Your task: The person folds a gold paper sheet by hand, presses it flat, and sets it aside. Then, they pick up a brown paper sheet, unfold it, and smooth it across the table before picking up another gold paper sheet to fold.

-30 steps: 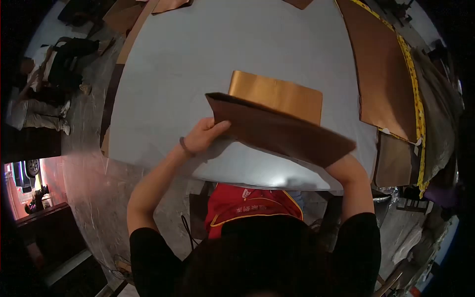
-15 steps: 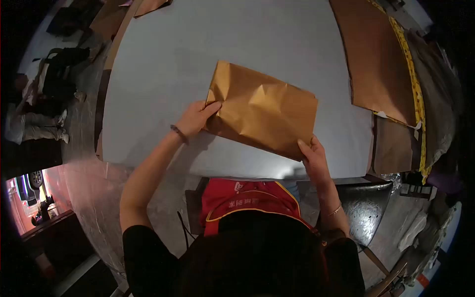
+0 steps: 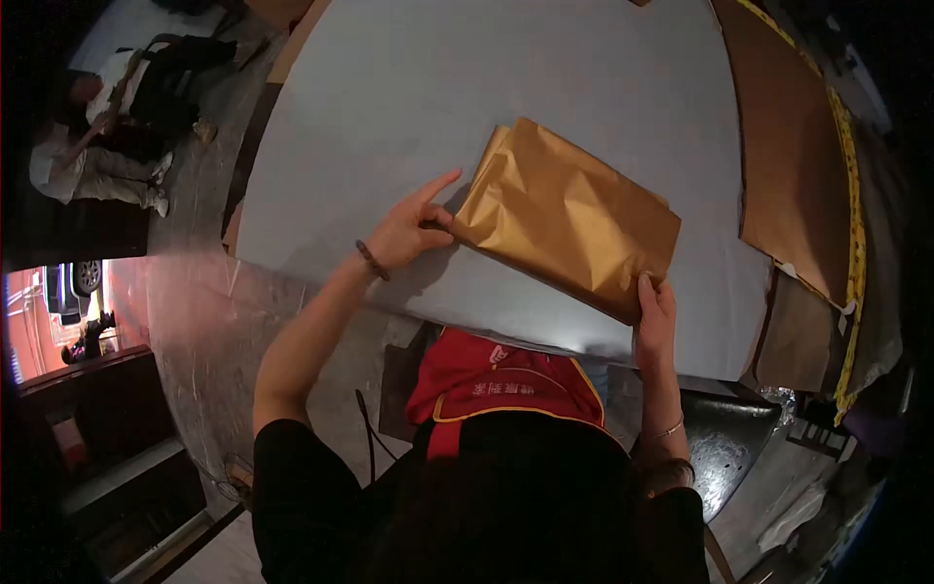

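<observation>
Head view: folded gold sheet [image 3: 574,219] lies slantwise over the near part of the grey-covered table [image 3: 389,127], its surface creased and its layers offset at the far left corner. Whether it rests fully on the table cannot be told. Main risk, as judged: support looks one-sided, so the layers could slide or fan apart over the table if the right hand [image 3: 657,316] pulled or twisted alone. Secondary risk: a tight pinch at the corner nearest the table's front edge could deepen the creases. Pose: right forearm runs up from the table's front edge, the thumb on top of that corner and the fingers curled close below, gripping it. Left hand [image 3: 397,234] is over the table's left part, forearm angled inward, index finger extended away from the body, thumb reaching toward the sheet's left corner; fingers spread, gripping nothing visible. Contact between thumb and sheet: cannot tell.
</observation>
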The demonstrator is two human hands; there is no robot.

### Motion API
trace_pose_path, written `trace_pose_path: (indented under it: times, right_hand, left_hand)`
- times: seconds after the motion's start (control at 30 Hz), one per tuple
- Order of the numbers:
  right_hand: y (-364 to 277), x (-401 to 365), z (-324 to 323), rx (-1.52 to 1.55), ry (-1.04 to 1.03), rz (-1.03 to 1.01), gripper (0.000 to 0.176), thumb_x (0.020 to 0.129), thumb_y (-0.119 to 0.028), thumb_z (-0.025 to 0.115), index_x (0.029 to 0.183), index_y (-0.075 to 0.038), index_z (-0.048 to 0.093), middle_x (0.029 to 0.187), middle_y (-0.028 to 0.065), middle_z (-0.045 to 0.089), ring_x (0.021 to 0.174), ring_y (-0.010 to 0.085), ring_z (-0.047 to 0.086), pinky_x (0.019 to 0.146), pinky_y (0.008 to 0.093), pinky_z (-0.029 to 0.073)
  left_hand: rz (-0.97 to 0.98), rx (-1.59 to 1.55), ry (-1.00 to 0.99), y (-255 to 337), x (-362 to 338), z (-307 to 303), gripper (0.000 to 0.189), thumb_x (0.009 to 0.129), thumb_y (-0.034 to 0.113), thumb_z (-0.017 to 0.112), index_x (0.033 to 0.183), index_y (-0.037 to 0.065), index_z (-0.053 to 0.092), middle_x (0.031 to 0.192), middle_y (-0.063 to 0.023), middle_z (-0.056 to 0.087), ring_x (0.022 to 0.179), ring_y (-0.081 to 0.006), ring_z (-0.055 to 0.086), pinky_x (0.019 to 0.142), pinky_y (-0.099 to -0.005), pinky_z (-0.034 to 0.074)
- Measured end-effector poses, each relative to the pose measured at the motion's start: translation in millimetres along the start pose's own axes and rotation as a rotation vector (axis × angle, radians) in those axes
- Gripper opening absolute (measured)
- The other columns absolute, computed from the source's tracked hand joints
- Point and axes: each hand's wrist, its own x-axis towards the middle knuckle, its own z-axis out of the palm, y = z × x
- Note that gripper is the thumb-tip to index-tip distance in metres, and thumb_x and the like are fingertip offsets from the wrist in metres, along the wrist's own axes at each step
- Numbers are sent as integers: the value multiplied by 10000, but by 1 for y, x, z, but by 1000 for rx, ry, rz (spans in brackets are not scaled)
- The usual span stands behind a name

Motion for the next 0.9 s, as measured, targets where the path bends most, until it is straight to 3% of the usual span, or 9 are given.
trace_pose_path:
  times: [0.17, 0.2, 0.23, 0.3, 0.33, 0.47, 0.57, 0.73, 0.9]
  right_hand:
    - [-3, -5, 3, -100, -4, -33, 303, 1007, -219, 451, 1244, -32, 473, 1152, 58, 564, 1045, 127, 523, 929, 295, 416]
    - [-5, -6, 6, -103, 3, -37, 303, 1007, -219, 451, 1244, -32, 473, 1152, 58, 564, 1045, 127, 523, 929, 295, 416]
    - [-6, -7, 8, -120, -9, -44, 301, 1007, -215, 449, 1244, -29, 472, 1150, 58, 564, 1042, 126, 525, 931, 294, 416]
    - [-10, -6, 8, -133, -33, -21, 295, 1006, -196, 447, 1244, -24, 472, 1147, 61, 565, 1023, 123, 535, 923, 285, 422]
    - [-9, -5, 8, -135, -30, -21, 295, 1006, -196, 447, 1244, -24, 472, 1147, 61, 565, 1023, 123, 535, 923, 285, 422]
    - [1, 4, -3, -143, -47, 65, 283, 994, -189, 472, 1214, -10, 482, 1140, 66, 567, 1004, 122, 542, 908, 277, 430]
    - [-8, 1, 3, -123, -46, 71, 283, 982, -179, 498, 1189, 13, 478, 1139, 81, 572, 1014, 128, 546, 915, 272, 429]
    - [-18, -10, 1, -61, -146, 108, 460, 958, -112, 494, 1368, 13, 326, 1227, 121, 543, 1133, 169, 522, 966, 298, 415]
    - [-19, -16, 0, -87, -210, 53, 641, 914, -9, 492, 1469, -17, 170, 1241, 134, 531, 1149, 180, 521, 954, 305, 436]
  left_hand:
    - [45, 131, -45, -7, 6, -1, 773, 760, -36, 610, 1454, 161, 330, 819, -12, 605, 784, -89, 543, 763, -255, 456]
    - [5, 86, 10, 1, 5, 5, 621, 802, 9, 620, 1380, 109, 417, 826, -24, 626, 782, -92, 560, 738, -260, 463]
    - [8, 84, 4, 2, 8, 11, 621, 802, 9, 620, 1380, 109, 417, 826, -24, 626, 782, -92, 560, 738, -260, 463]
    - [-94, 14, 138, 2, 11, 19, 404, 851, 69, 624, 1241, 54, 516, 833, -41, 638, 774, -95, 573, 709, -255, 467]
    - [21, -2, 142, -5, 11, 23, 219, 884, 110, 618, 1073, 18, 556, 814, -58, 633, 721, -105, 580, 641, -259, 471]
    - [-8, 174, 192, -10, 0, 25, 143, 893, 97, 601, 960, 8, 511, 741, -75, 622, 597, -121, 561, 537, -287, 460]
    - [63, 308, 266, -15, -7, 31, 157, 894, 103, 600, 971, 16, 494, 724, -88, 617, 594, -125, 558, 540, -287, 456]
    - [67, 336, 279, -29, -10, 31, 218, 876, 93, 603, 1052, 56, 480, 723, -127, 629, 606, -239, 602, 564, -348, 455]
    - [101, 497, 334, -12, -21, 43, 444, 877, 65, 548, 1308, 134, 467, 767, -148, 636, 668, -314, 613, 608, -390, 468]
